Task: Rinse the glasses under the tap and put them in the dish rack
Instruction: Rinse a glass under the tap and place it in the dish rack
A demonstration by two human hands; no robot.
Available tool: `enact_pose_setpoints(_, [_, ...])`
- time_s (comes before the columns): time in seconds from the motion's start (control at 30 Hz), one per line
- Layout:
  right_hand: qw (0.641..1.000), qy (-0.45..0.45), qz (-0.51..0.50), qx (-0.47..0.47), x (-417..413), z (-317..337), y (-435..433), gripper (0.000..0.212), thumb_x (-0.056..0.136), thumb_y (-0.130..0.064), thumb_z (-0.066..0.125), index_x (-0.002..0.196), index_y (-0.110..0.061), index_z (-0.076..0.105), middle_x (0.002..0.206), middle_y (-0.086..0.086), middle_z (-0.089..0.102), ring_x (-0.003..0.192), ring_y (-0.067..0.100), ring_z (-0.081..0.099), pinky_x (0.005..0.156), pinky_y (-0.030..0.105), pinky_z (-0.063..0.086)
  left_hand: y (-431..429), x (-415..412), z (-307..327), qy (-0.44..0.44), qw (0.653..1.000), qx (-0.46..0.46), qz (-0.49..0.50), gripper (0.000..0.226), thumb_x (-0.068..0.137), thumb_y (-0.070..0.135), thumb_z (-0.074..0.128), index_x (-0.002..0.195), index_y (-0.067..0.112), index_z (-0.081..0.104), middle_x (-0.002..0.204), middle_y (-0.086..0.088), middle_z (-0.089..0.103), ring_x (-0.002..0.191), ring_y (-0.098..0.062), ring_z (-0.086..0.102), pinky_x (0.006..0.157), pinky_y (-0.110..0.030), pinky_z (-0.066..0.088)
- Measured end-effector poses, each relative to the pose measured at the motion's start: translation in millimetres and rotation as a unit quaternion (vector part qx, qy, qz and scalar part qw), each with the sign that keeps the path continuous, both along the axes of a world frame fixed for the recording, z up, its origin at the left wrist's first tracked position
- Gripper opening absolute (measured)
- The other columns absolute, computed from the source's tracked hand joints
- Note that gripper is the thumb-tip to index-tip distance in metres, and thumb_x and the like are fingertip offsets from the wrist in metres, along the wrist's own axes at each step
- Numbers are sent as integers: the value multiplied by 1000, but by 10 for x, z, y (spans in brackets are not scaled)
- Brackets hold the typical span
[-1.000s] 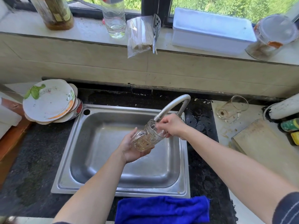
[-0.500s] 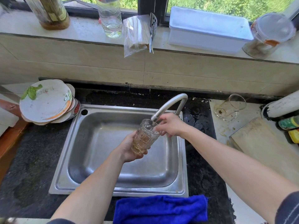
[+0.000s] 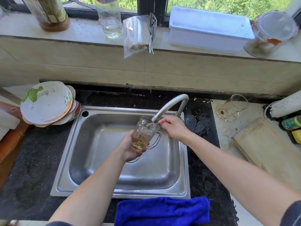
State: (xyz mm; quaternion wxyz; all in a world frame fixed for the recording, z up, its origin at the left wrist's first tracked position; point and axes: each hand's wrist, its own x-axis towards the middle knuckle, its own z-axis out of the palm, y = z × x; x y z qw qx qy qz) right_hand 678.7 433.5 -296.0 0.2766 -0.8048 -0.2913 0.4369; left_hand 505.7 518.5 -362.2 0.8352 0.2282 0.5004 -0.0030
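the left hand [image 3: 130,149] clasps the ribbed clear glass mug [image 3: 143,136] nearly upright under the curved steel tap [image 3: 171,103], over the steel sink [image 3: 97,110], to catch water; the right hand [image 3: 174,129] sits by its rim, grip unclear.

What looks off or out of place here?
The clear plastic bag of wooden sticks hangs over the edge of the pale window sill. The stack of white plates left of the steel sink sits uneven and tilted. Brown stains mark the pale counter beside the clear drinking glass.
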Motion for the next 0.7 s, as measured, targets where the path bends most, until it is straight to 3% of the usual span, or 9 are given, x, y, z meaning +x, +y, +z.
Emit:
enact_pose_setpoints(0.07, [998, 62, 26, -13, 6, -46, -48, 25, 97, -15, 49, 117, -20, 64, 104, 7, 66, 77, 14, 56, 68, 33, 53, -5, -1, 43, -2, 1000, -16, -8, 41, 91, 40, 39, 87, 7, 63, 71, -14, 59, 41, -23, 54, 32, -13, 34])
enact_pose_setpoints(0.13, [989, 143, 30, -14, -33, -96, -108, 27, 93, -10, 58, 119, -16, 61, 102, 14, 69, 86, 16, 62, 71, 33, 56, -2, -9, 75, 4, 999, -16, -35, 43, 91, 46, 41, 89, 10, 63, 70, -14, 61, 44, -22, 56, 32, -14, 36])
enact_pose_setpoints(0.2, [980, 199, -5, 7, -77, -155, -154, 22, 90, -5, 63, 110, -15, 61, 89, 19, 69, 79, 19, 65, 65, 29, 56, 9, -31, 129, 31, 997, 7, -70, 51, 90, 58, 40, 91, 12, 63, 72, -15, 65, 47, -22, 57, 35, -16, 39])
enact_pose_setpoints(0.3, [961, 264, -79, 10, -122, -260, -174, 6, 93, -4, 62, 95, -1, 65, 75, 16, 66, 64, 19, 62, 56, 22, 56, 52, -81, 229, 82, 979, 114, -148, 64, 88, 70, 34, 89, 13, 62, 69, -10, 63, 52, -23, 57, 43, -17, 39])
enact_pose_setpoints(0.37, [940, 312, -136, -7, -152, -326, -176, 8, 92, -3, 62, 91, 4, 65, 69, 14, 65, 59, 18, 62, 53, 21, 57, 89, -105, 280, 78, 965, 172, -183, 62, 80, 71, 50, 95, 12, 63, 72, -12, 59, 55, -23, 56, 47, -19, 42])
enact_pose_setpoints(0.47, [903, 393, -173, -23, -228, -360, -199, 8, 93, -4, 62, 90, 3, 63, 73, 13, 65, 60, 16, 65, 55, 21, 58, 130, -156, 278, 65, 955, 226, -183, 71, 63, 62, 74, 111, 10, 65, 90, -17, 64, 68, -24, 61, 59, -29, 50])
enact_pose_setpoints(0.57, [873, 453, -177, -28, -254, -334, -258, 11, 94, -9, 60, 99, 0, 63, 81, 13, 70, 67, 18, 68, 60, 22, 59, 181, -212, 296, 41, 953, 247, -172, 68, 66, 52, 79, 114, 6, 63, 87, -12, 67, 66, -24, 59, 53, -26, 46])
enact_pose_setpoints(0.7, [859, 490, -147, -31, -82, -290, -315, 34, 95, -23, 57, 126, -9, 58, 112, 21, 69, 88, 26, 69, 61, 25, 56, 294, -242, 434, 13, 947, 237, -216, 32, 85, 37, 66, 110, 16, 65, 70, 3, 68, 52, -10, 54, 44, -20, 38])
